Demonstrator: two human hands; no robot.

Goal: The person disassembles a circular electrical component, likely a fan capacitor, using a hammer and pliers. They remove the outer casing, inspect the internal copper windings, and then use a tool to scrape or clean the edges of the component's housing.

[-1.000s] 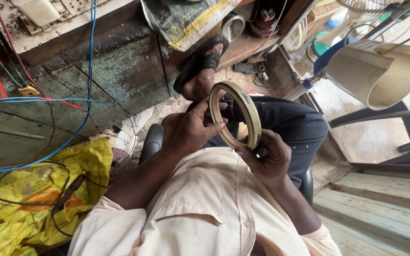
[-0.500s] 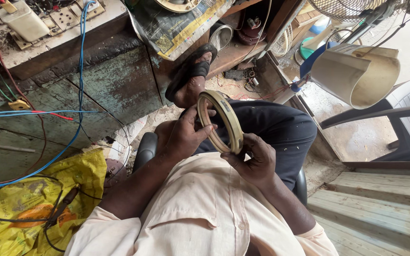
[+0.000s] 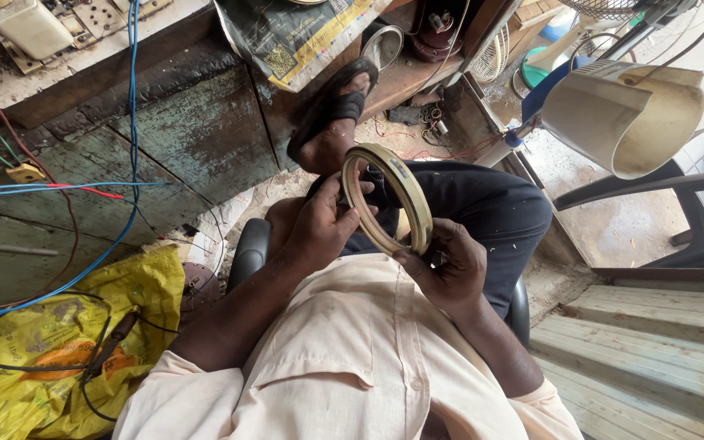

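— What couldn't you make out?

— A fair bit. The far side of the ring [image 3: 388, 198] passed behind the left hand [image 3: 319, 228], so only part of its inner edge showed. The right hand [image 3: 448, 273] covered the ring's lower end, and its palm faced away from the camera. The person's shirt [image 3: 352, 358] filled the bottom of the view and hid the lap and most of the chair [image 3: 248, 253]; only a dark armrest showed on the left.

— And the hands themselves?

— Both were closed on the ring. The left pinched its near rim with thumb and fingers; the right gripped the lower edge from beneath. The ring stood tilted on edge above the knee, between the two hands, in front of the dark trousers [image 3: 482, 220].

— What lay around?

— A foot in a black sandal [image 3: 332, 106] was propped against the green table [image 3: 181, 138] ahead. Blue wire [image 3: 130, 98] ran down the table's front, crossing a red one. A yellow sack [image 3: 59, 350] lay at the left with a black cable looped over it. A printed sheet [image 3: 303, 37] hung over the table's edge. To the right stood a cream tube [image 3: 621, 114], cut off partly by the frame, and wooden planks [image 3: 653, 342] below it. Small clutter under the table was too dim to tell.
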